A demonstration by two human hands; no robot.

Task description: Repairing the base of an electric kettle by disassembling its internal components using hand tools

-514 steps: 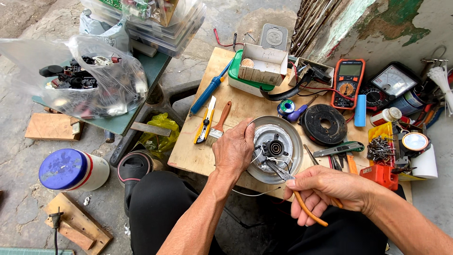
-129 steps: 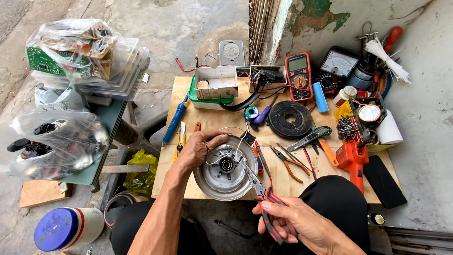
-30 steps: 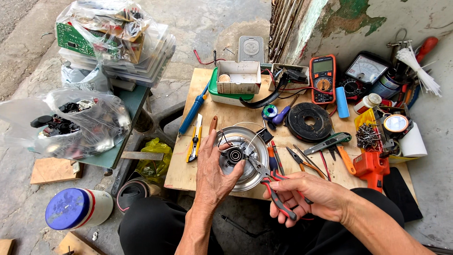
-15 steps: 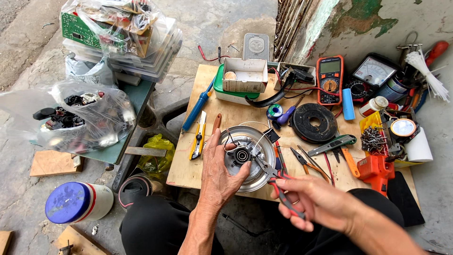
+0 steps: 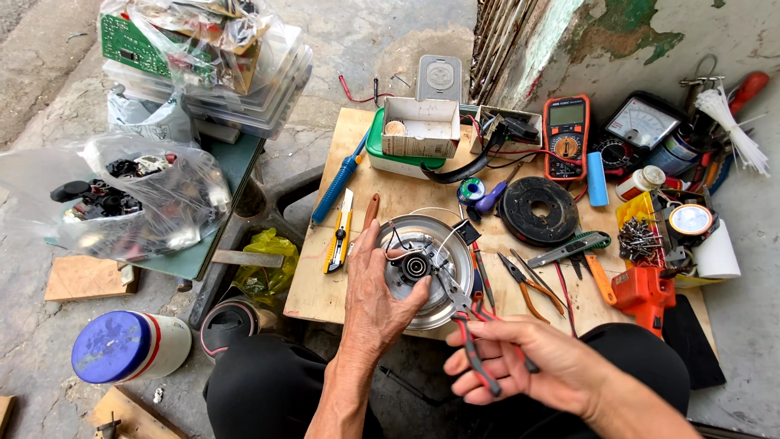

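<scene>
The left hand (image 5: 375,299) rests flat on the round silver metal motor housing (image 5: 422,268) on the wooden bench (image 5: 406,203); the right hand (image 5: 536,370) grips red-handled pliers (image 5: 467,325) whose tips reach the housing.

Pliers (image 5: 479,341): red-and-black handles, grey steel jaws. Motor disc (image 5: 422,268): silver, black hub, thin black and white wires. Worktop (image 5: 325,284): pale bare wood. Knife (image 5: 339,232) near left edge: yellow with black. Screwdriver (image 5: 337,180): blue. Box (image 5: 420,128) at far edge: white, on green tray (image 5: 375,146). Multimeter (image 5: 566,136): orange case, black face. Ring (image 5: 536,211): black. Drill (image 5: 646,289) near right edge: orange-red.
</scene>
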